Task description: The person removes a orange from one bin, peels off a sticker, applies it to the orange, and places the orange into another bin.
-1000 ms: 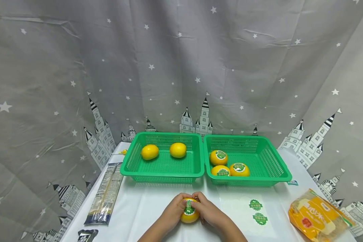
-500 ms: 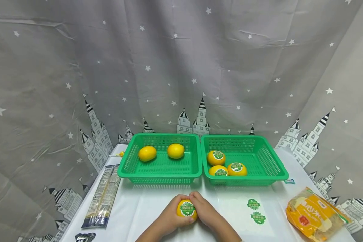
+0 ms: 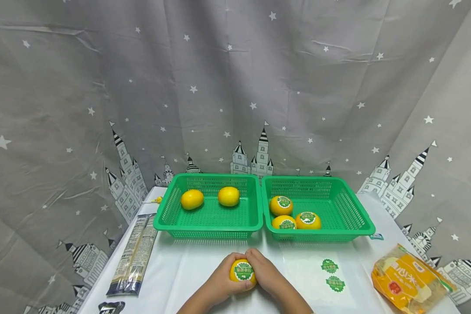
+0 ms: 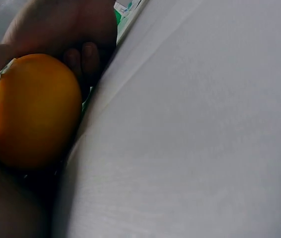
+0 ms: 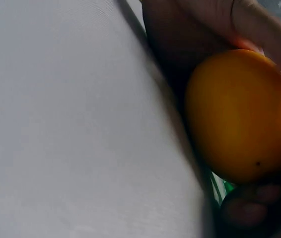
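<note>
While both hands [image 3: 244,274] grip a lemon [image 3: 242,271], green baskets [image 3: 212,222] behind, stickers [image 3: 332,274] right.

Two green baskets [image 3: 209,220] of yellow fruit [image 3: 192,199], noodle packet [image 3: 134,255], orange bag [image 3: 408,279].

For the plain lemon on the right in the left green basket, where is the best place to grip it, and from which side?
Probably from above: the plain lemon lies on its side in the left basket, whose walls block a low approach. Grip across its short middle, not the tapered ends; the other lemon lies apart, leaving room for fingers.
</note>
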Available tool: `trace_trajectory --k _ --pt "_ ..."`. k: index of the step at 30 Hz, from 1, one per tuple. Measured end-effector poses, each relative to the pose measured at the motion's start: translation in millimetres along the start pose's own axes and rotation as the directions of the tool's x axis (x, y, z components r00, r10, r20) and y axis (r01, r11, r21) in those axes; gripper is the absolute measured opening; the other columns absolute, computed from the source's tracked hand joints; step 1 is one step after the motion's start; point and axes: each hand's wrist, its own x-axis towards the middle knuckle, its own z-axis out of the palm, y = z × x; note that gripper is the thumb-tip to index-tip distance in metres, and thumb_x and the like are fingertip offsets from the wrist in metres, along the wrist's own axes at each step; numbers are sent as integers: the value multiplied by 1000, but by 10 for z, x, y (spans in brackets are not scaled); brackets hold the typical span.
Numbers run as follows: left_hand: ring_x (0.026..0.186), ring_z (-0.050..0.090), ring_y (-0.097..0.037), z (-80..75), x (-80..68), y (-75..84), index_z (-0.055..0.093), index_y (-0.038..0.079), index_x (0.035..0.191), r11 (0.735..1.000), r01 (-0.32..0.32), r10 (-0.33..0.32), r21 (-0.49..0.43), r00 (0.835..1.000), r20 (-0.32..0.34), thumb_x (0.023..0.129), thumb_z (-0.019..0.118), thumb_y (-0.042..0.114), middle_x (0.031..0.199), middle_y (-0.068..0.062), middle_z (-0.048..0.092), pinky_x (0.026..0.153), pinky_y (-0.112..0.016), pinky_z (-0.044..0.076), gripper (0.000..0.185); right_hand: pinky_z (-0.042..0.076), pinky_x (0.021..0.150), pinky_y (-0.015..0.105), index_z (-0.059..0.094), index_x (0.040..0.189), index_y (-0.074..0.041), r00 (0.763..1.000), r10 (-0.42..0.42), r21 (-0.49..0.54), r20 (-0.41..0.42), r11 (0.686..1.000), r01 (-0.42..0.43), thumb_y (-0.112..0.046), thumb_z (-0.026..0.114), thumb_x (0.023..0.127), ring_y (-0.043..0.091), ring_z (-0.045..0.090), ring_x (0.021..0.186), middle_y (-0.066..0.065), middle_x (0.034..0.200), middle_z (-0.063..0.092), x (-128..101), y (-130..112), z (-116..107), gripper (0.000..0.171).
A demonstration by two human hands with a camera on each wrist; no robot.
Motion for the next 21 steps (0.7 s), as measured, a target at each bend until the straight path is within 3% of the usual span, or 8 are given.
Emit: trace_trajectory --k 4,6,12,16,18,21 --pt "125 56 -25 31 7 24 61 15 132 999 38 -39 -14 997 -60 105 60 36 135 -6 61 105 -51 46 34 45 91 41 53 114 -14 997 -46 14 67 999 45 -51 45 110 22 55 105 4 113 63 -20 64 -44 37" --pt "127 57 -25 60 20 34 65 16 127 998 54 -56 -27 992 -109 107 57 37 133 -4 65 107 -57 45 31 44 94 42 53 116 -13 993 -70 38 93 997 67 -49 47 109 23 53 109 6 117 63 -32 96 -66 38" --pt "121 62 -23 135 57 50 69 19 116 995 97 -88 24 968 -234 105 58 45 123 1 70 104 -59 48 29 41 107 54 54 121 -20 990 -88 32 108 996 85 -50 43 110 23 54 120 2 125 64 -42 139 -88 35" --pt "119 63 -23 148 65 67 69 17 115 994 107 -101 14 964 -246 109 50 37 121 1 71 103 -61 48 28 34 115 64 55 123 -22 992 -63 64 110 996 56 -48 36 112 24 53 127 1 127 63 -51 148 -98 34" --pt "119 63 -23 143 66 72 69 16 117 995 102 -99 -3 965 -242 111 43 32 121 0 70 105 -61 47 31 35 114 62 55 124 -21 993 -57 78 106 996 49 -45 34 113 23 53 126 0 127 63 -56 149 -112 34" --pt "120 62 -22 125 61 76 68 13 120 995 91 -97 -36 972 -213 114 31 29 121 0 69 108 -61 45 40 51 91 49 56 127 -18 994 -40 111 100 993 29 -42 33 114 21 60 100 3 111 64 -74 153 -128 36"
